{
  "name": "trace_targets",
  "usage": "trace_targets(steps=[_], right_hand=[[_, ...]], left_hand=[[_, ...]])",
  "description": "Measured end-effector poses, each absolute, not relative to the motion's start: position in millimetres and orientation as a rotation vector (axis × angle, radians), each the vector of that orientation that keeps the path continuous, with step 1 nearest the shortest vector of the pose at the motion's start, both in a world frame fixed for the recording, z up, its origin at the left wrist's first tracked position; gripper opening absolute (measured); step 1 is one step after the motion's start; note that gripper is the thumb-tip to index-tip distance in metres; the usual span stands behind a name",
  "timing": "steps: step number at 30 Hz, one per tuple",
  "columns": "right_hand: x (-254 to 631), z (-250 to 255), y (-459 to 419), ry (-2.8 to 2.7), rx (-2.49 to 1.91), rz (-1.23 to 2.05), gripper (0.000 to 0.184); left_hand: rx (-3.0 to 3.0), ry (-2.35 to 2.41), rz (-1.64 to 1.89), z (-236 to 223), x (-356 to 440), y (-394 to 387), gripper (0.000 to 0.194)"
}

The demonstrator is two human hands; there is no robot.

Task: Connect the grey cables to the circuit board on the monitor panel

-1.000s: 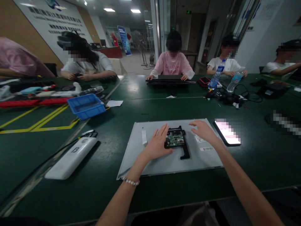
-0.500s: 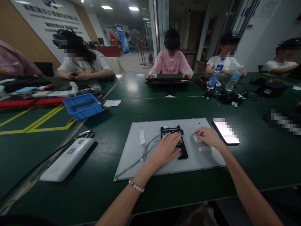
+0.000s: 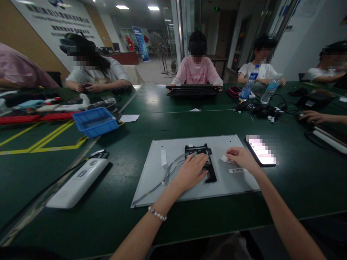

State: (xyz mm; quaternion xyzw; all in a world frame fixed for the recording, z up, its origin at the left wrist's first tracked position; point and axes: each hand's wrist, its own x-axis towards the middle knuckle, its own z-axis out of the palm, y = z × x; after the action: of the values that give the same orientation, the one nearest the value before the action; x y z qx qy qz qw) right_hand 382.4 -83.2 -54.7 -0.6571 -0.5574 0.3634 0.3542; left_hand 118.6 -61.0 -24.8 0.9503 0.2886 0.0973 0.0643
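A light grey flat panel, much like the back of a display, lies on the table. On it rests a black plastic frame with what looks like a circuit board inside, partly covered by my left hand. That hand is spread flat, fingers stretched over the frame. Grey cables run from the frame to the panel's near left corner. My right hand pinches a small white label with one edge tilted up off the panel. Below it, a barcode strip is stuck on the panel.
A lit phone lies right of the panel. Left are a white power bank with a cable and a blue bin. Bottles and tangled cables stand at the far right. Another person's hand is at the right edge; co-workers sit opposite.
The label between my right fingers now tilts up, where it lay flatter before. My left hand stays put. A co-worker's hand has come in at the right edge.
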Motion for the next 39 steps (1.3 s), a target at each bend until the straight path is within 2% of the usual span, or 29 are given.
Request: trace_targets(steps=[5, 9, 21, 39], right_hand=[[358, -58, -80, -1.245, -1.492, 1.133, 0.028], [343, -60, -80, -1.222, -1.460, 1.158, 0.022], [335, -66, -77, -1.409, -1.494, 0.967, 0.014], [324, -52, -89, -1.749, -1.576, 0.568, 0.015]], left_hand=[[2.868, 0.876, 0.313, -27, 119, -61, 0.049], [2.900, 0.876, 0.298, -28, 119, -61, 0.048], [3.021, 0.899, 0.223, -23, 127, -67, 0.042], [3.053, 0.947, 0.211, -26, 132, -72, 0.044]])
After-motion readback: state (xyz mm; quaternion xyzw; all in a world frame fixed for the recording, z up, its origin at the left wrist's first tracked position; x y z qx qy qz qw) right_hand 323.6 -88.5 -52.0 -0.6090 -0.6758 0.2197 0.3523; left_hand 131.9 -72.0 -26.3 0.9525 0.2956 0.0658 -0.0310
